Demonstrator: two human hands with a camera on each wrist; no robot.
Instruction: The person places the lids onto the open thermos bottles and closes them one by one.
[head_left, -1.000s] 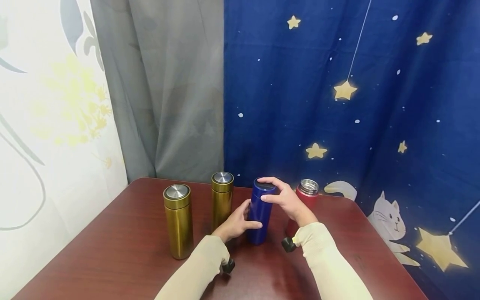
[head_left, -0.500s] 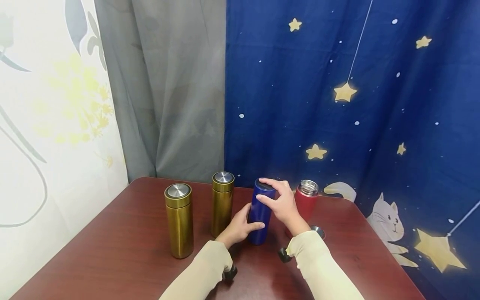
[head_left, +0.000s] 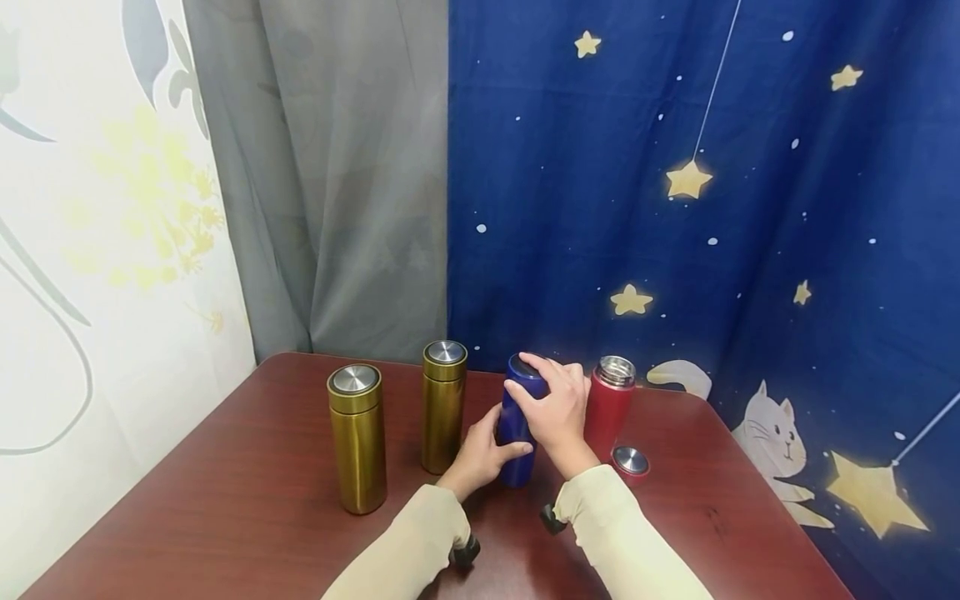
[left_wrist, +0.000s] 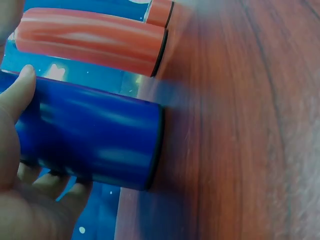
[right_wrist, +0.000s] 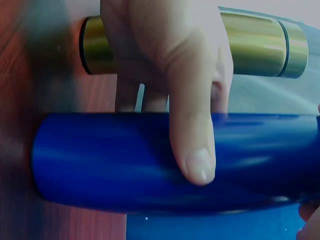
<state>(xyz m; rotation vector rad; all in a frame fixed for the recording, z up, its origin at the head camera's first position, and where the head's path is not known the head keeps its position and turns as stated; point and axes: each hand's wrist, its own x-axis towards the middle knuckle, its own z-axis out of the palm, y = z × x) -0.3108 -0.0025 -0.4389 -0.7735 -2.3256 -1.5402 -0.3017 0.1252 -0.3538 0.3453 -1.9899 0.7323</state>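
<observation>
A blue thermos bottle (head_left: 516, 421) stands upright on the table, its dark-topped lid (head_left: 527, 367) partly covered by fingers. My left hand (head_left: 480, 457) grips the bottle's body from the left, thumb across the near side; the left wrist view shows the fingers curled round the blue wall (left_wrist: 100, 130). At the top, my right hand (head_left: 558, 404) holds the lid between thumb and fingers. Just right of it stands a red thermos bottle (head_left: 609, 408) with its steel mouth uncovered. A red lid with a steel top (head_left: 630, 461) lies beside that bottle's base.
Two gold thermos bottles with steel-topped lids stand to the left, one nearer (head_left: 357, 446) and one farther back (head_left: 444, 408). The dark red table (head_left: 225, 492) ends at a patterned blue curtain (head_left: 570, 208) and a grey one (head_left: 367, 183).
My right hand has turned round the blue bottle's lid, its wrist and forearm swinging left. The red lid on the table has come into view. My left hand keeps its grip.
</observation>
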